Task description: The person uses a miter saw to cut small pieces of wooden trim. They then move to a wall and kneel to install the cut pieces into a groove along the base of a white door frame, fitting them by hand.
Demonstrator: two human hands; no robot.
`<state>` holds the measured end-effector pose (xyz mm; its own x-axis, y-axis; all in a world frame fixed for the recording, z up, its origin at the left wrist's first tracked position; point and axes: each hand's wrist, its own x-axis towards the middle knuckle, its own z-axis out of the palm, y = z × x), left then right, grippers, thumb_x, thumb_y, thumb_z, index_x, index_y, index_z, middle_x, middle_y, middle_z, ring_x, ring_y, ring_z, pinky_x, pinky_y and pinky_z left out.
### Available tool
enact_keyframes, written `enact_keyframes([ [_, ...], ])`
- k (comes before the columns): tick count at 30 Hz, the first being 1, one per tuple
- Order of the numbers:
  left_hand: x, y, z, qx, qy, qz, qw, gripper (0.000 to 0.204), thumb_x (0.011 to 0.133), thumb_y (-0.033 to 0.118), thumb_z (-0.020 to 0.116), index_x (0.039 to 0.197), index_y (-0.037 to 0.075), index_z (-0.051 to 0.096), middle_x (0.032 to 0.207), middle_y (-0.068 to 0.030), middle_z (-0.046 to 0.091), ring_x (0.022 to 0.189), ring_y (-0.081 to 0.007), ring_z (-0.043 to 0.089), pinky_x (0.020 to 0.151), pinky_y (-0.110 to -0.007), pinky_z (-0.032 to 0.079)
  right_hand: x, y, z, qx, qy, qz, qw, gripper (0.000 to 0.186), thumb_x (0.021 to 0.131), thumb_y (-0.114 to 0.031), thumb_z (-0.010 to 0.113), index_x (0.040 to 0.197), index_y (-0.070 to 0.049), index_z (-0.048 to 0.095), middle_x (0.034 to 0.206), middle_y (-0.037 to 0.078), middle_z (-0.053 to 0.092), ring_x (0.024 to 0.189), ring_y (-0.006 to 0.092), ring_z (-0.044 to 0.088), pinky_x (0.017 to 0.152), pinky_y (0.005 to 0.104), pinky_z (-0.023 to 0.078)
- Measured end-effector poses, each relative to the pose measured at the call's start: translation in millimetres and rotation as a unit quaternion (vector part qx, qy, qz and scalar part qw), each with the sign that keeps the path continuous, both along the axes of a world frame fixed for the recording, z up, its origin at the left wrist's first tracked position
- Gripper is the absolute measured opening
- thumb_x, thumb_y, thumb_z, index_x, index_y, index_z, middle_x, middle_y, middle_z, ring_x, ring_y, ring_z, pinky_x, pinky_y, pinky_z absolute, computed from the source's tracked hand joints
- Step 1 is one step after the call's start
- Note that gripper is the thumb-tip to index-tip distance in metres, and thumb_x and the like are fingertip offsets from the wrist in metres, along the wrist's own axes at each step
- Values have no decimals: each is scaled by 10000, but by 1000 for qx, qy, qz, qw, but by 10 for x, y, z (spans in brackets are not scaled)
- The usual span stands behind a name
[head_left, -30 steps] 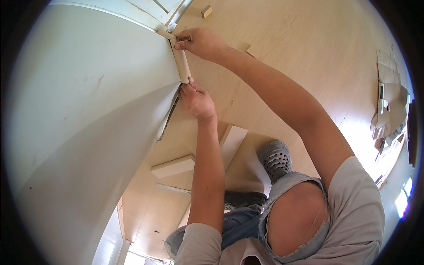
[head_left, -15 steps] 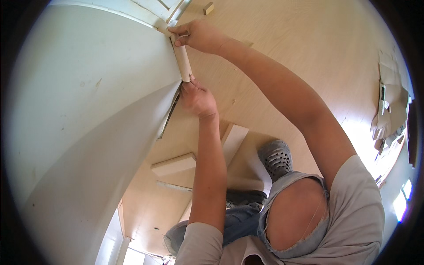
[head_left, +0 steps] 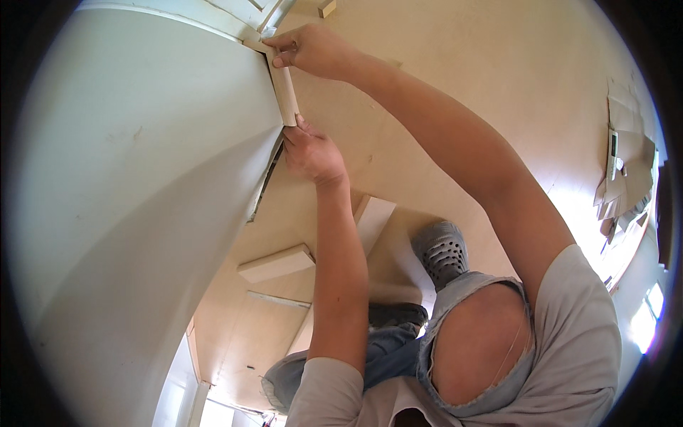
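Short pale trim strip (head_left: pixel 285 92) sits against the white wall (head_left: pixel 149 107)'s end. Right hand (head_left: pixel 313 51) pinches its far end, left hand (head_left: pixel 315 156) its near end, fingers narrow. Probably light, stiff, chippable at corners; end grips suit it.

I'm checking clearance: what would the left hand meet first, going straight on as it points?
The left hand would likely meet the pale strip first; its near end lies right ahead, though depth is unclear.
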<state>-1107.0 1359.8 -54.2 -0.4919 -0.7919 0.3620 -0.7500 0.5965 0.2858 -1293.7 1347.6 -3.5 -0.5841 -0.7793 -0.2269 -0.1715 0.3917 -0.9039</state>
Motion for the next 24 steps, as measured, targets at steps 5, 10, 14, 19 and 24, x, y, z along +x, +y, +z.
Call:
enact_keyframes([
  [5,23,-10,9,27,-3,-3,1000,250,1025,211,560,874,12,577,733,-139,615,647,-354,632,528,-449,509,41,28,52,25,-10,1,1000,441,891,-330,736,1316,-222,685,1125,91,739,1015,257,681,891,375,524],
  [10,1,13,66,24,6,-7,1000,243,1027,205,553,882,13,591,747,-141,626,660,-352,640,536,-446,515,50,26,28,11,-2,-11,1000,434,879,-315,741,1302,-229,695,1113,102,742,980,269,681,877,381,527],
  [14,39,-19,24,22,3,-4,1000,246,1027,208,553,878,16,594,753,-139,632,664,-350,644,543,-447,520,72,15,171,30,-2,-8,1000,433,874,-297,741,1296,-210,699,1119,115,739,992,273,681,878,379,524],
  [19,14,-1,63,10,32,-18,999,251,1035,218,540,926,11,629,738,-148,668,646,-364,657,539,-449,516,83,29,171,32,-20,-21,999,458,853,-300,763,1291,-183,700,1118,122,739,1010,277,682,883,381,523],
  [24,4,5,57,17,17,-6,1000,241,1022,206,560,875,18,598,745,-144,640,641,-356,638,537,-451,507,57,7,53,3,-22,-28,999,459,838,-311,782,1270,-171,712,1118,120,741,1009,277,684,875,387,526],
])
